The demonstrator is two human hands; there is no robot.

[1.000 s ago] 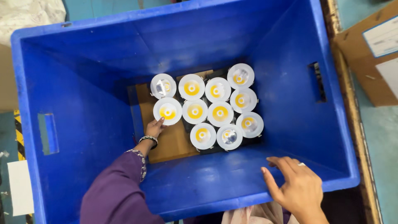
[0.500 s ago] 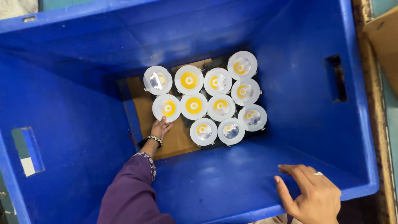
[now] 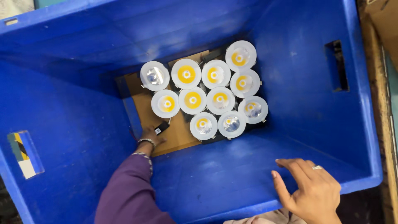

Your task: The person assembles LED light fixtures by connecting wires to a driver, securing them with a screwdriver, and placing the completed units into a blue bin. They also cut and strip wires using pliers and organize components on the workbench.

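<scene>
Deep in a blue plastic crate [image 3: 74, 103], several round white lamps [image 3: 192, 100] with yellow centres lie face up in rows on a brown cardboard sheet [image 3: 180, 135]. My left hand [image 3: 149, 136], in a purple sleeve with a bracelet, reaches to the crate floor at the cardboard's near-left corner. Its fingers close on a small black part [image 3: 162, 127] with a white label, just below the nearest lamp [image 3: 166, 103]. My right hand [image 3: 309, 188], wearing a ring, rests flat on the crate's near wall with fingers spread, holding nothing.
The crate's tall blue walls surround the lamps, and a handle slot [image 3: 339, 66] pierces the right wall. A coloured label [image 3: 25, 154] sits on the left wall. A brown cardboard box edge [image 3: 383, 25] stands outside at the right.
My left hand has drawn back from the lamp rows toward the near-left of the cardboard and now has the small black part. The view has come closer; my right hand stayed on the wall.
</scene>
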